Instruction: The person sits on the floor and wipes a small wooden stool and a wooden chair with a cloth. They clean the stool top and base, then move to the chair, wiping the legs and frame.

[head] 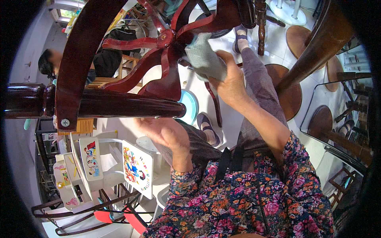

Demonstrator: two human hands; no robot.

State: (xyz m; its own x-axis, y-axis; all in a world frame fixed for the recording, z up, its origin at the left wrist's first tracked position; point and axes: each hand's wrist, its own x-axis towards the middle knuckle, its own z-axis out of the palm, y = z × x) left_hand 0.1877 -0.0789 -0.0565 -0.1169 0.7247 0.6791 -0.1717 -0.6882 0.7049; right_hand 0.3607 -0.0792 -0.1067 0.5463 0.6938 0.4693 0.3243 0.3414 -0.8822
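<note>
My right hand (230,80) grips a folded pale grey cloth (205,56). The cloth lies against the dark red wooden frame (165,38), beside the hub where several curved wooden arms meet. Just below a glossy, turned dark wood leg (131,102), my left hand (166,134) is blurred, with its fingers stretched out and nothing seen in it. Its fingertips reach the leg's lower edge, but whether they touch is unclear. A curved dark wood piece (84,56) crosses this leg and has a cross-head screw (65,122) at its end.
A white child's chair (138,166) with cartoon prints and writing stands at lower left. A person (47,64) is at far left. Round brown wooden discs (287,98) and a thick wooden post (315,50) are on the right, near a dark-edged glass panel (333,119). A light blue round object (190,105) lies below.
</note>
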